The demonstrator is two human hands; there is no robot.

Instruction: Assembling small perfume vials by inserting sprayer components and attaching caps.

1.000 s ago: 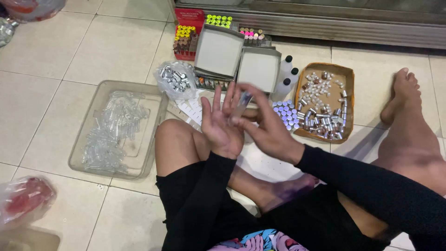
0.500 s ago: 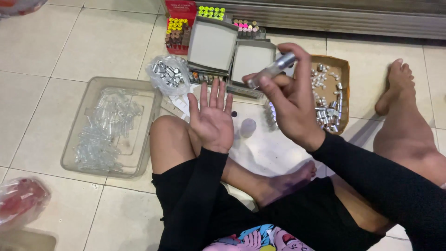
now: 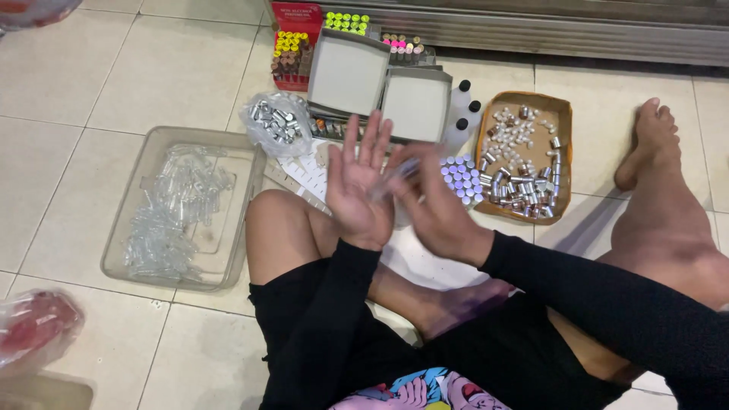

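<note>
I sit on a tiled floor with my knees bent. My left hand (image 3: 361, 186) is held up flat, palm open and fingers spread, holding nothing. My right hand (image 3: 434, 211) is just to its right, fingers closed on a small clear vial (image 3: 398, 172). The vial is blurred by motion and lies against the fingers of the left palm. Both arms wear black sleeves. Just beyond the hands, a cluster of purple-capped vials (image 3: 459, 179) stands on a white sheet (image 3: 304, 173).
A clear plastic tray (image 3: 129, 190) of empty clear vials lies to the left. A bag of silver caps (image 3: 276, 121), two open grey boxes (image 3: 349, 72), white black-capped bottles (image 3: 464, 106) and racks of coloured tubes (image 3: 288, 47) stand behind. A brown tray (image 3: 563, 114) of silver-capped vials is on the right. A red bag (image 3: 34, 326) lies at the lower left.
My right hand, raised with the vial half a second ago, has come down to the left palm. The left hand stayed open and shifted slightly.
</note>
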